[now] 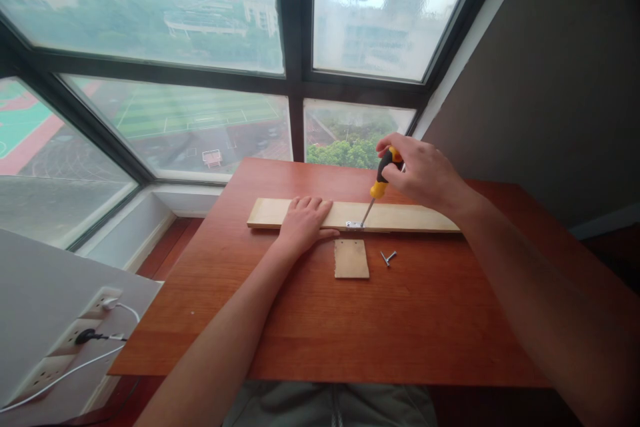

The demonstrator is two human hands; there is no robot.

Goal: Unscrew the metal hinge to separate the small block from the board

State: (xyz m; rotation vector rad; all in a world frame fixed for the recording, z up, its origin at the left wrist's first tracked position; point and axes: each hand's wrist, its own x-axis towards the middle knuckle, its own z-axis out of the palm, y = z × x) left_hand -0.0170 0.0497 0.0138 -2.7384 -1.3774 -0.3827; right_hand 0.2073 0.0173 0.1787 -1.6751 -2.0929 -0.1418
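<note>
A long pale wooden board (405,217) lies across the reddish table. My left hand (306,220) rests on it with fingers stretched flat, the thumb along the near edge. In my right hand (420,167) is a yellow and black screwdriver (384,173), gripped by its handle and tilted. Its shaft runs down to the right end of a small metal hinge (354,224) at the board's near edge; the exact contact of the tip is too small to make out. A small square wooden piece (351,260) with two holes lies in front of the hinge. Beside it are two screws (388,258).
The wooden table (300,340) spans the space before me. Large windows (200,120) stand beyond it, and a dark wall (545,93) is on the right. At lower left, wall sockets (70,340) hold plugs with cables running by the table's edge.
</note>
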